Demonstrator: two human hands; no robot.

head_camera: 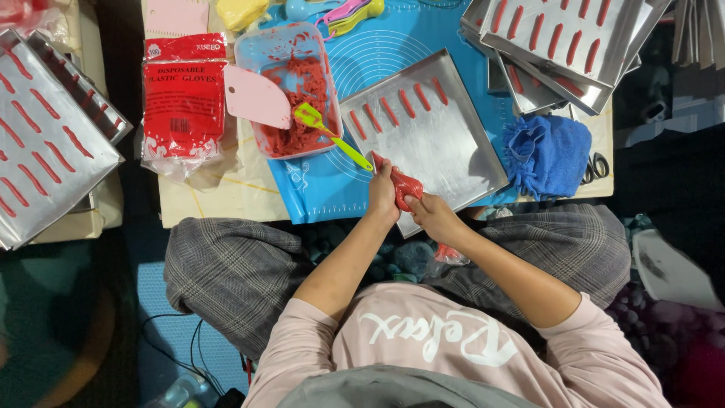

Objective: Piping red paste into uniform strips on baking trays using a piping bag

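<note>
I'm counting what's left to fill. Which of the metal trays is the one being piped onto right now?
The tray on the blue mat, just ahead of both hands holding the red piping bag. It has only one row of red strips; the stacked trays are full.

Centre frame: piping bag (405, 187) at the lower-left corner of a baking tray (445, 151) on a mat (393, 53). Left of tray: tub (260, 53) holding spatula (332, 134). Far left, glove packet (183, 106); right, cloth (550, 155).

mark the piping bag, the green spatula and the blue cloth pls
piping bag (406, 187), head view, on the red bulge between the two hands
green spatula (308, 115), head view, on its blade at the tub's edge
blue cloth (550, 155), head view, middle of the bunched fabric
</note>
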